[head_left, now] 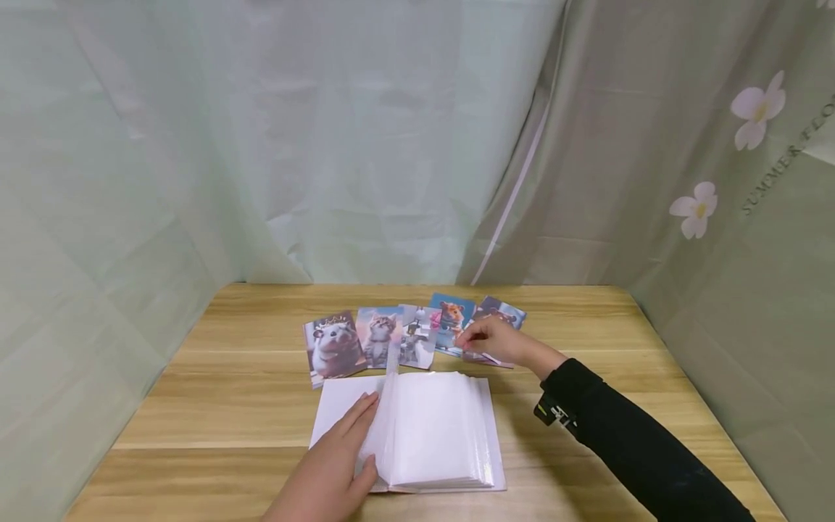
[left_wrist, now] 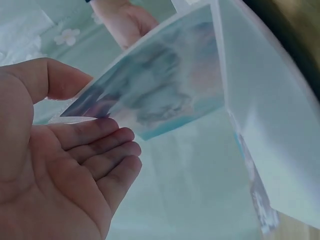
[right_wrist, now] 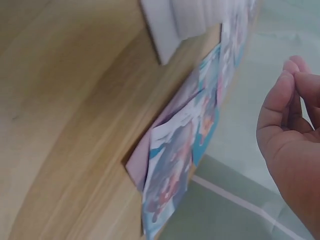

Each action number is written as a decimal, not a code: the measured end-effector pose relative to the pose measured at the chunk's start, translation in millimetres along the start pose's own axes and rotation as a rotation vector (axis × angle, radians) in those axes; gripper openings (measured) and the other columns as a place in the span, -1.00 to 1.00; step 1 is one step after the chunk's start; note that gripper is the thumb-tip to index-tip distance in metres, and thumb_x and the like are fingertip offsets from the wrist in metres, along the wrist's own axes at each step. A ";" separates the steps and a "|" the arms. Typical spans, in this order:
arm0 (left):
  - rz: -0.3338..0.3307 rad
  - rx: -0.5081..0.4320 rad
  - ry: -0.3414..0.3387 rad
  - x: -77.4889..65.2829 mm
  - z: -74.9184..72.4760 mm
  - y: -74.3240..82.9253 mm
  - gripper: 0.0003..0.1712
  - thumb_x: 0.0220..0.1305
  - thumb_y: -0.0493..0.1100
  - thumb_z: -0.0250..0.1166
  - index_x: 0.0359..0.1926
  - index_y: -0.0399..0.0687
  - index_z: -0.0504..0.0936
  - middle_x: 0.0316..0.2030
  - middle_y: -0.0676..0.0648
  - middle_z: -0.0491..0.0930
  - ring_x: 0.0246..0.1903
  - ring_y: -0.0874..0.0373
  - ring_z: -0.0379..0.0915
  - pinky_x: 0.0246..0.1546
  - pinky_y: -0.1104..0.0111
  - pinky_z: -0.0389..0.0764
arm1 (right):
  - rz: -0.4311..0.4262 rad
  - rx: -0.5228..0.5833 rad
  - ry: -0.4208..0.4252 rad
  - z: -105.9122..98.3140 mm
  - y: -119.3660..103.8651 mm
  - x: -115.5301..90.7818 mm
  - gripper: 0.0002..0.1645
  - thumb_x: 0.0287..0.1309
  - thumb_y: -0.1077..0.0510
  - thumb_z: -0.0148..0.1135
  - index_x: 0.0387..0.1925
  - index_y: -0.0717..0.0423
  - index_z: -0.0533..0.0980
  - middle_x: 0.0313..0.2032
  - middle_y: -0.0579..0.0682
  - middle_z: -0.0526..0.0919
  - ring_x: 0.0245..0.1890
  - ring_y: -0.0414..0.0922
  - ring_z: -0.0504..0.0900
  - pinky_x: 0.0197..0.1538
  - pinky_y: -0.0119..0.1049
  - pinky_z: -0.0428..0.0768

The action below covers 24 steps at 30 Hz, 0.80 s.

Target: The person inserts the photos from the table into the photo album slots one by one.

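My left hand [head_left: 333,467] lies by the left half of an open white photo album [head_left: 437,435]. Its nearly straight fingers touch a raised clear page [head_left: 391,413]. In the left wrist view, a picture card [left_wrist: 165,85] shows on or through that page, whose corner sits between thumb and fingers. My right hand [head_left: 499,341] is over the right-hand picture cards [head_left: 502,308]. In the right wrist view, its thumb and index fingertips [right_wrist: 290,82] meet, and nothing shows between them. One card [right_wrist: 172,165] there lies tilted over its neighbours.
Behind the album, a white-mouse card [head_left: 335,348], a kitten card [head_left: 378,337], a grey picture card [head_left: 417,333] and a blue hamster card [head_left: 452,313] lie side by side on the wooden table [head_left: 215,406]. Pale curtains [head_left: 378,145] surround the table's back and sides.
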<state>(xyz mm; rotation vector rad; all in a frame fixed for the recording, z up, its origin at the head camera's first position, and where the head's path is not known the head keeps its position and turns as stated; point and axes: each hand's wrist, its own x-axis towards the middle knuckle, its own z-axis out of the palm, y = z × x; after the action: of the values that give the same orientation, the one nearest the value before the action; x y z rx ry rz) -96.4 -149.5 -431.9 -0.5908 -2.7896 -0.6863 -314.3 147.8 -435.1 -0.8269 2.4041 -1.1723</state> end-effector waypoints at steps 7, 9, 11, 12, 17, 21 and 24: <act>-0.102 -0.041 0.052 -10.9 -4.7 -15.6 -0.15 0.11 -0.30 0.37 0.44 -0.26 0.31 0.39 -0.20 0.35 0.31 -0.08 0.37 0.20 0.03 0.49 | -0.040 -0.045 0.005 -1.7 8.9 -2.9 -0.81 0.35 0.36 0.18 -0.13 0.32 0.69 -0.20 0.05 0.70 -0.27 -0.17 0.58 -0.19 -0.37 0.60; -0.108 -0.019 0.084 -13.0 -6.7 -20.0 -0.15 0.09 -0.31 0.39 0.43 -0.27 0.31 0.36 -0.22 0.39 0.29 -0.09 0.40 0.19 0.01 0.49 | -0.059 -0.033 0.003 -2.4 10.3 -3.6 -0.81 0.35 0.37 0.17 -0.14 0.35 0.68 -0.20 0.11 0.70 -0.25 -0.13 0.60 -0.18 -0.38 0.60; -0.105 -0.001 0.105 -14.0 -8.7 -23.8 -0.15 0.07 -0.32 0.40 0.41 -0.30 0.33 0.34 -0.24 0.41 0.28 -0.11 0.41 0.19 0.00 0.48 | -0.068 -0.021 0.002 -2.6 11.0 -4.4 -0.81 0.35 0.38 0.17 -0.15 0.37 0.67 -0.20 0.15 0.70 -0.23 -0.07 0.63 -0.17 -0.39 0.61; -0.107 0.000 0.108 -14.2 -9.8 -25.2 -0.16 0.06 -0.33 0.41 0.40 -0.31 0.34 0.34 -0.25 0.41 0.28 -0.12 0.41 0.19 0.00 0.48 | -0.069 -0.013 0.000 -2.8 11.3 -4.8 -0.81 0.35 0.38 0.16 -0.16 0.38 0.67 -0.20 0.18 0.70 -0.21 -0.03 0.64 -0.17 -0.39 0.61; -0.198 -0.034 0.027 -14.1 -14.4 -29.1 -0.18 0.12 -0.32 0.38 0.42 -0.33 0.32 0.37 -0.28 0.36 0.30 -0.17 0.37 0.23 -0.02 0.44 | -0.067 0.005 -0.001 -3.4 14.5 -5.4 -0.81 0.35 0.39 0.15 -0.15 0.40 0.67 -0.17 0.23 0.69 -0.20 0.01 0.65 -0.19 -0.40 0.59; -0.265 -0.052 -0.047 -14.8 -15.5 -32.4 -0.19 0.18 -0.30 0.36 0.43 -0.35 0.29 0.39 -0.29 0.33 0.33 -0.19 0.32 0.28 -0.03 0.39 | -0.056 -0.002 -0.002 -4.6 16.1 -6.4 -0.80 0.35 0.38 0.16 -0.15 0.40 0.67 -0.18 0.18 0.69 -0.21 -0.12 0.61 -0.17 -0.40 0.58; -0.265 -0.044 -0.067 -16.5 -14.9 -36.1 -0.23 0.18 -0.31 0.36 0.41 -0.36 0.33 0.38 -0.30 0.34 0.33 -0.20 0.32 0.28 -0.03 0.39 | -0.030 -0.014 0.005 -6.3 16.4 -8.0 -0.81 0.35 0.38 0.16 -0.15 0.38 0.68 -0.17 0.11 0.69 -0.19 -0.16 0.58 -0.15 -0.39 0.57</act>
<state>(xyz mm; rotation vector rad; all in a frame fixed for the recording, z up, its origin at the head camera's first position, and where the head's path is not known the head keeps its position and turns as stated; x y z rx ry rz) -95.4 -191.4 -438.1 -0.2567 -2.9532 -0.7925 -317.2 164.7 -444.0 -0.8686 2.4141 -1.1712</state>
